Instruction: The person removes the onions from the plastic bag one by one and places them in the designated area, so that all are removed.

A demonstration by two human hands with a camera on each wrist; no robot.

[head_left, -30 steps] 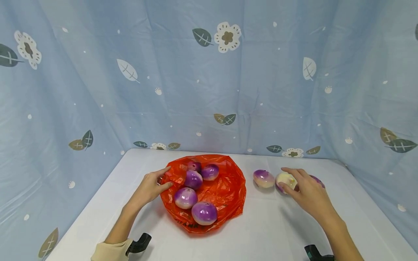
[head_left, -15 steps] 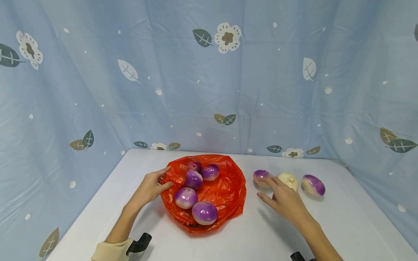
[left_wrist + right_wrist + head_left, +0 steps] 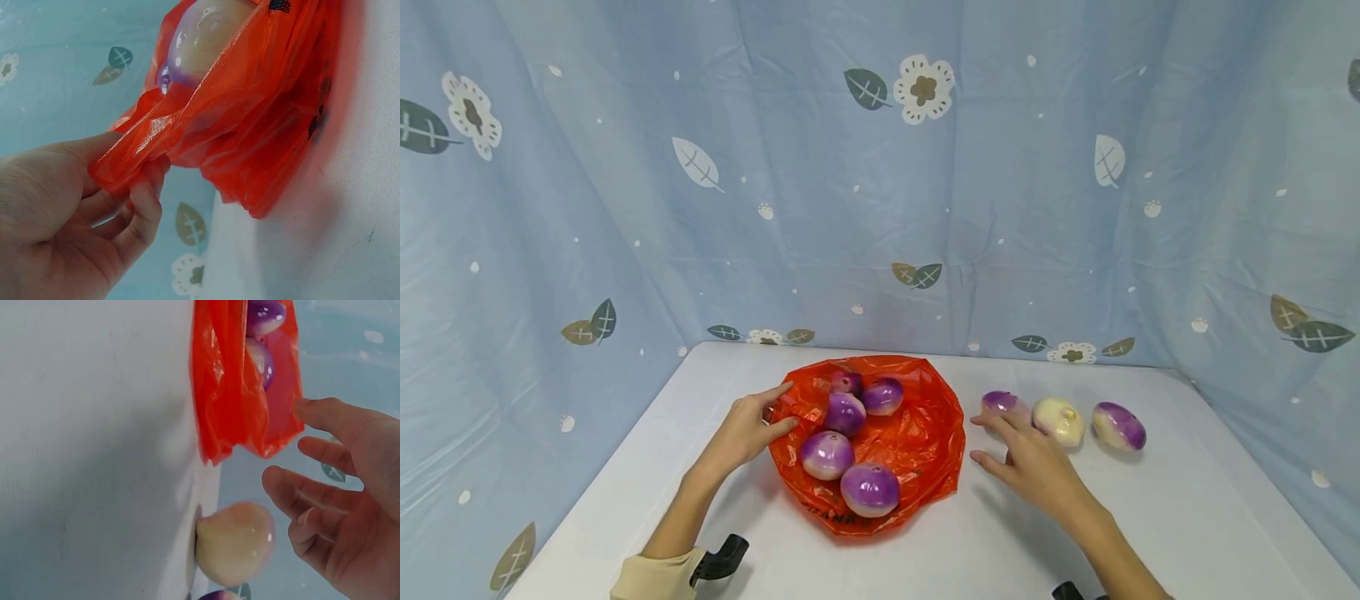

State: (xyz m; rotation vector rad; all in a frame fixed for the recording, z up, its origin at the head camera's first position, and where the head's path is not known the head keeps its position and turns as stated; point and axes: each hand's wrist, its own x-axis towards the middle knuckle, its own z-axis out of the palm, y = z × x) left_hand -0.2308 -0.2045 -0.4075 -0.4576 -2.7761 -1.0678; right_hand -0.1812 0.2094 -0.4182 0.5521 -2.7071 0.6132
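Red plastic bag (image 3: pixel 938 425) held by its edge, right hand (image 3: pixel 1037 467) close by

Head view: the right hand, a second ago over the pale bulb (image 3: pixel 1058 421), now hangs further left, near the bag's right side and partly covering the left purple-white bulb (image 3: pixel 1000 400). That leaves the pale bulb and the right purple-white bulb (image 3: pixel 1118 427) in plain sight. No bulb has moved: five bulbs (image 3: pixel 869 490) show inside the bag and three lie outside, so the work stands as it did. The left hand (image 3: pixel 745 429) stays at the bag's left rim. Beneath is a white table (image 3: pixel 992 550); behind, a blue curtain (image 3: pixel 1000 183) printed with flowers and leaves.

Left wrist view: thumb and fingers pinch the bag's edge.

Right wrist view: fingers spread, loosely bent, gripping nothing; whether a fingertip touches the bag I cannot tell here.
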